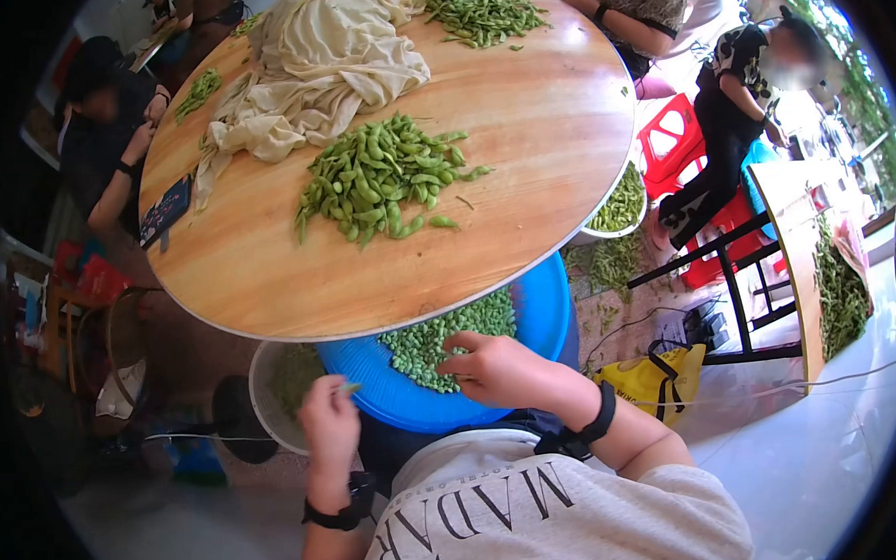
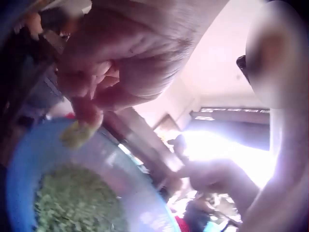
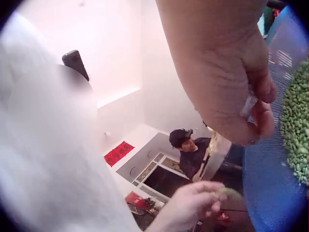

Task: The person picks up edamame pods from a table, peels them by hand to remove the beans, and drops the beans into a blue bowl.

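Note:
My left hand pinches a green soybean pod by the fingertips, left of a large blue basin. In the left wrist view the pod looks yellowish and blurred, sticking out past the fingertips. Over the basin's near side, my right hand hangs with loosely bent fingers; nothing shows in its grasp. Beneath it, shelled green soybeans cover the basin's floor. The table edge hides the basin's far part.
A round wooden table overhangs the basin, bearing a heap of pods, crumpled cream cloth and another pod pile. A pale bucket stands left of the basin; a yellow bag lies at right. Several people are around.

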Demonstrator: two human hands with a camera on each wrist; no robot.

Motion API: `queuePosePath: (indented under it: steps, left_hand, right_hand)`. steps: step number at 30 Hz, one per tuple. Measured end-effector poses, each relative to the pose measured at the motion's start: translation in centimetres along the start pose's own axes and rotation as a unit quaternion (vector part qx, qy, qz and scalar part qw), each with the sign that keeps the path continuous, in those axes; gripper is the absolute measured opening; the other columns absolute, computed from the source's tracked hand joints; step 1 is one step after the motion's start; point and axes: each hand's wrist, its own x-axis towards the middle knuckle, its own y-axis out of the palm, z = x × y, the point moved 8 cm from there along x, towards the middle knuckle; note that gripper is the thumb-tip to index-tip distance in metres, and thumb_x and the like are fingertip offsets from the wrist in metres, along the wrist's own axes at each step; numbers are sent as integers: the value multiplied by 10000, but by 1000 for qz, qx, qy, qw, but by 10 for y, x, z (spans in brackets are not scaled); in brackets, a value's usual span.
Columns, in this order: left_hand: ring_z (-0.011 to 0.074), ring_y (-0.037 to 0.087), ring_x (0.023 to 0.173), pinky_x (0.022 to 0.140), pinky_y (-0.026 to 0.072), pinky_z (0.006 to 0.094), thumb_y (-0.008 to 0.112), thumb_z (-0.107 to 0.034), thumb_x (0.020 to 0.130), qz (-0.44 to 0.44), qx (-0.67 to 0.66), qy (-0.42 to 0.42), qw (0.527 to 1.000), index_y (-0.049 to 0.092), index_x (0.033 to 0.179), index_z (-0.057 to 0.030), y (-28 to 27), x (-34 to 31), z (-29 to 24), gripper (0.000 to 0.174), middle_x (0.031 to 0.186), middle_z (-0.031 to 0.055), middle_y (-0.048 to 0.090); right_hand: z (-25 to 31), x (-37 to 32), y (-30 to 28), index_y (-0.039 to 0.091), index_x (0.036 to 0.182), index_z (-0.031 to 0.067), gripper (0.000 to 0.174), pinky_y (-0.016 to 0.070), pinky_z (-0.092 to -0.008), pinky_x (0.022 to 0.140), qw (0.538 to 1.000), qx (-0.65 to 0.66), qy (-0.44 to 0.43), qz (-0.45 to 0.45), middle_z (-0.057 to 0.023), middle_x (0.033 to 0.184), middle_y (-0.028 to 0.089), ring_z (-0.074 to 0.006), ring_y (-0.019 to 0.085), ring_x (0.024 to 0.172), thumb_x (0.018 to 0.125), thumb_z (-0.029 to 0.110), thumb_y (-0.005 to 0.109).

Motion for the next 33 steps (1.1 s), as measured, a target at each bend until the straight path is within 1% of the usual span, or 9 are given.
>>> queuePosePath:
  steps: [3, 5, 9, 11, 14, 18, 20, 24, 33]
  left_hand:
    - [369, 572, 828, 724, 455, 406, 508, 5, 742, -28, 266, 3, 964, 611, 902, -2, -39, 8, 33, 190, 835, 205, 590]
    - [395, 555, 851, 737, 454, 410, 535, -30, 746, -86, 361, -25, 928, 632, 924, -15, -50, 5, 44, 203, 832, 210, 594]
    - [254, 599, 691, 610, 479, 316, 556, -42, 789, 104, 73, -44, 991, 626, 954, 6, -28, 15, 32, 186, 820, 154, 625]
    - [135, 588, 553, 498, 467, 240, 554, -56, 822, 183, -171, -49, 967, 610, 986, 26, -1, 11, -21, 192, 834, 112, 648]
    - [94, 560, 568, 526, 447, 202, 533, -20, 847, 173, -322, -36, 930, 608, 978, 41, 20, 16, -95, 163, 817, 78, 618]
    - [89, 550, 565, 505, 428, 195, 562, -29, 837, 182, -436, -44, 880, 572, 1061, 22, 56, 33, -115, 229, 886, 83, 618]
    - [86, 545, 555, 487, 420, 191, 567, -33, 838, 185, -469, -21, 863, 564, 1064, 20, 65, 34, -114, 233, 906, 87, 621]
    - [88, 536, 519, 453, 411, 185, 557, -39, 849, 177, -502, -30, 846, 569, 1008, 23, 55, 27, -119, 171, 892, 95, 634]
    - [57, 513, 495, 429, 398, 183, 591, 20, 804, 118, -317, 67, 939, 584, 879, 12, 34, 6, -117, 76, 739, 53, 611]
  right_hand:
    - [-5, 22, -54, 615, 816, 22, 112, 473, -387, 592, 997, 57, 51, -32, -143, 768, 561, -337, 566, 665, 721, 72, 582]
    - [-24, 46, -93, 603, 783, 20, 85, 463, -397, 588, 983, -31, 101, -151, -146, 762, 550, -342, 557, 659, 725, 76, 578]
    - [-68, 85, -95, 600, 772, 20, 115, 453, -394, 574, 961, -212, 97, -148, -148, 741, 545, -342, 551, 650, 726, 126, 601]
    - [-73, 89, -92, 602, 780, 18, 145, 444, -389, 554, 958, -228, 103, -143, -161, 713, 552, -340, 543, 607, 717, 148, 617]
    - [-62, 81, -84, 612, 790, 22, 172, 415, -315, 481, 979, 34, 132, -152, -90, 622, 560, -215, 522, 509, 727, 181, 638]
    - [-48, 51, -28, 619, 826, 34, 153, 347, -209, 448, 864, 423, 271, -20, 30, 582, 507, -51, 441, 507, 782, 180, 633]
    - [-36, 43, -15, 619, 841, 40, 139, 324, -175, 450, 839, 476, 262, -3, 65, 602, 478, -8, 418, 534, 812, 176, 621]
    - [-31, 36, -24, 611, 885, 38, 154, 326, -174, 471, 909, 366, 200, -11, 54, 631, 491, -22, 416, 539, 850, 187, 598]
    - [-2, 25, -2, 549, 821, 16, 459, 297, -183, 449, 835, 496, 220, 91, 28, 579, 396, -48, 348, 500, 940, 415, 356]
